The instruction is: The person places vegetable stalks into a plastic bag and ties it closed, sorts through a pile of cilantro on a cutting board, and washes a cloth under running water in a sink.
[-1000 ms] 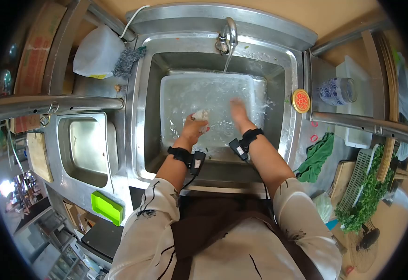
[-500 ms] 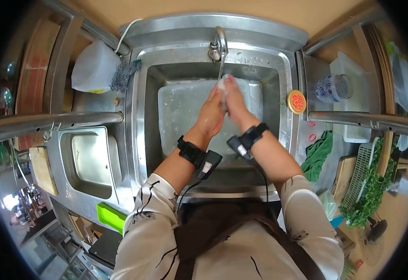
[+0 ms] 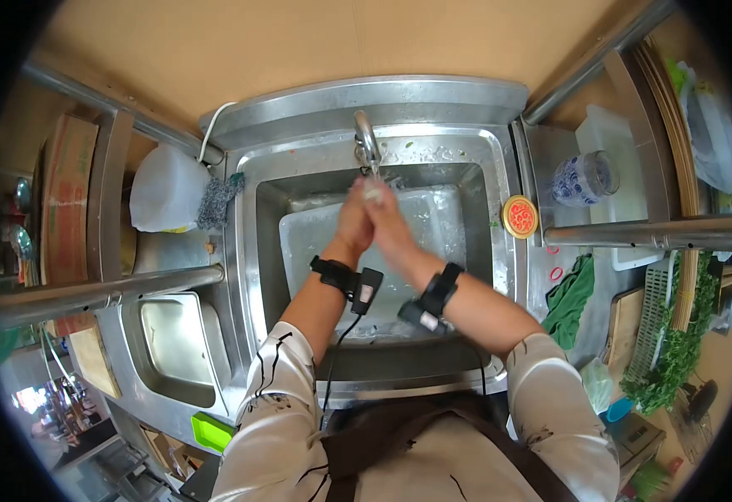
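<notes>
Under the running faucet (image 3: 367, 138), my left hand (image 3: 354, 219) and my right hand (image 3: 393, 224) press together over the sink (image 3: 267, 243). A small whitish thing (image 3: 373, 194) shows between the fingers, blurred, its kind unclear. Both hands are closed around it, with water falling onto them. Beneath them a large translucent white tub (image 3: 316, 251) sits in the basin, tilted, with water in it. Each wrist wears a black strap with a small box.
On the right are a red-and-gold lid (image 3: 520, 217), a blue-patterned jar (image 3: 585, 178), a green cloth (image 3: 568, 301) and leafy greens (image 3: 675, 343). A steel pan (image 3: 174, 347), a white plastic jug (image 3: 168, 188) and a scouring pad (image 3: 218, 201) stand left. Metal rails flank the sink.
The view has tilted up, so the sink sits lower in it. My hands have come closer to the faucet's spout, still together, and the whitish thing is more covered by the fingers.
</notes>
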A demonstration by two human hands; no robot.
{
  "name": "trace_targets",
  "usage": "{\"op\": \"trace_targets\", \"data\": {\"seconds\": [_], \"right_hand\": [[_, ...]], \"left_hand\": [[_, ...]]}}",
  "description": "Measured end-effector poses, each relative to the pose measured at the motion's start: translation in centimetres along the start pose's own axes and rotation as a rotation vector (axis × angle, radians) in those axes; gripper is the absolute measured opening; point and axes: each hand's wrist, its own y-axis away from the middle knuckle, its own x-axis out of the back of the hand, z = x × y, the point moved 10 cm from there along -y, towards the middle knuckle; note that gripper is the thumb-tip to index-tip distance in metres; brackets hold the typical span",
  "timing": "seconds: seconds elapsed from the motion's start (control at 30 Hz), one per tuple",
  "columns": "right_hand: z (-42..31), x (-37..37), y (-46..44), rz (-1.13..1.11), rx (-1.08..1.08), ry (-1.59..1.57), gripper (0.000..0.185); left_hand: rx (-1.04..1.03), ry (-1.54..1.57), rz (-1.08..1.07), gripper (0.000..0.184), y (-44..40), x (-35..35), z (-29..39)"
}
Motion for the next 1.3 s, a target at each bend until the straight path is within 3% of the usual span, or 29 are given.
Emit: {"op": "trace_targets", "data": {"seconds": [0.03, 0.1, 0.13, 0.17, 0.23, 0.27, 0.3, 0.37, 0.4, 0.43, 0.5, 0.53, 0.63, 0.67, 0.7, 0.77, 0.83, 0.87, 0.93, 0.97, 1.03, 1.1, 1.17, 1.23, 1.3], "right_hand": [[0.4, 0.4, -0.5, 0.0, 0.001, 0.008, 0.034], [4.5, 1.8, -1.5, 0.122, -0.284, -0.28, 0.037], [4.5, 1.7, -0.8, 0.059, -0.715, -0.507, 0.04], [4.7, 1.1, -0.6, 0.057, -0.716, -0.515, 0.04], [1.7, 0.8, -1.3, 0.062, -0.234, -0.181, 0.039], [2.6, -0.8, -0.5, 0.033, -0.072, -0.111, 0.039], [2.2, -0.2, -0.6, 0.033, -0.07, -0.104, 0.039], [1.2, 0.4, -1.8, -0.073, -0.055, -0.027, 0.036], [6.6, 1.6, -2.6, 0.077, -0.534, -0.476, 0.033], [7.9, 1.7, -2.2, 0.088, -0.534, -0.479, 0.033], [3.6, 1.8, -0.9, 0.064, -0.221, -0.062, 0.041], [3.4, -0.4, 0.5, -0.078, -0.001, 0.103, 0.043], [5.7, -0.4, -0.6, 0.015, -0.038, 0.012, 0.039], [4.3, 1.5, -0.8, -0.074, -0.016, 0.298, 0.041], [3.5, 2.7, -0.4, -0.084, -0.024, 0.29, 0.041], [0.9, 2.2, -0.1, -0.226, 0.131, 0.714, 0.042], [1.3, 2.5, 2.2, -0.306, -0.314, -0.216, 0.043], [-0.1, 3.5, 2.6, -0.321, -0.316, -0.214, 0.043], [-9.2, 3.6, 4.2, -0.448, 0.556, 0.575, 0.055], [-10.2, 3.4, 4.3, -0.465, 0.555, 0.577, 0.055], [-11.9, 0.7, 7.3, -0.626, 1.007, 1.028, 0.065], [-12.7, 0.1, 7.3, -0.625, 1.049, 0.986, 0.061], [-13.3, -0.4, 7.5, -0.63, 1.087, 0.939, 0.057], [-13.5, -0.8, 7.4, -0.607, 1.1, 1.023, 0.04], [-12.7, -1.6, 6.9, -0.667, 0.997, 1.12, 0.033]], "left_hand": [[0.001, 0.006, -0.005, 0.041, 0.1, -0.5, -0.4], [-0.049, -0.07, -0.029, 0.043, 2.0, -2.4, -0.8], [-0.201, -0.199, -0.086, 0.043, 3.2, -4.5, -0.2], [-0.201, -0.206, -0.082, 0.043, 3.2, -4.2, 0.3], [-0.04, -0.149, 0.08, 0.041, 2.2, -1.3, 0.1], [0.101, -0.014, 0.011, 0.04, 0.2, 0.9, -0.6], [0.1, -0.009, 0.006, 0.04, 0.5, 0.3, -0.9], [-0.209, -0.207, -0.121, 0.038, 2.0, -2.5, 0.9], [-0.139, -0.208, -0.072, 0.043, 3.4, -3.3, -1.0], [-0.13, -0.211, -0.077, 0.043, 3.9, -3.3, -1.1], [-0.152, -0.263, -0.093, 0.046, 4.2, -3.2, -0.9], [-0.054, -0.194, -0.1, 0.049, 1.8, 0.7, -2.1], [0.045, -0.11, -0.077, 0.047, 3.0, -1.3, -1.7], [-0.061, -0.114, -0.111, 0.046, 4.2, -3.6, -1.2], [-0.063, -0.116, -0.096, 0.046, 5.3, -4.2, -1.2], [0.033, -0.355, -0.138, 0.047, 7.0, -5.0, -1.5], [0.073, -0.316, -0.172, 0.052, 7.6, -5.2, -0.6], [0.14, -0.324, -0.213, 0.044, 8.0, -5.6, -0.5], [0.191, -0.313, -0.25, 0.037, 8.4, -6.0, 0.1], [0.276, -0.334, -0.319, 0.027, 8.9, -6.5, -0.3], [0.37, -0.359, -0.392, 0.019, 10.1, -7.5, -0.9], [0.462, -0.538, -0.397, 0.015, 11.1, -8.3, -1.7], [0.411, -0.608, -0.375, 0.014, 12.0, -9.5, -1.0], [0.365, -0.672, -0.347, 0.014, 13.2, -10.7, 0.0], [0.391, -1.093, -0.183, 0.011, 13.3, -9.4, 1.2]]}}
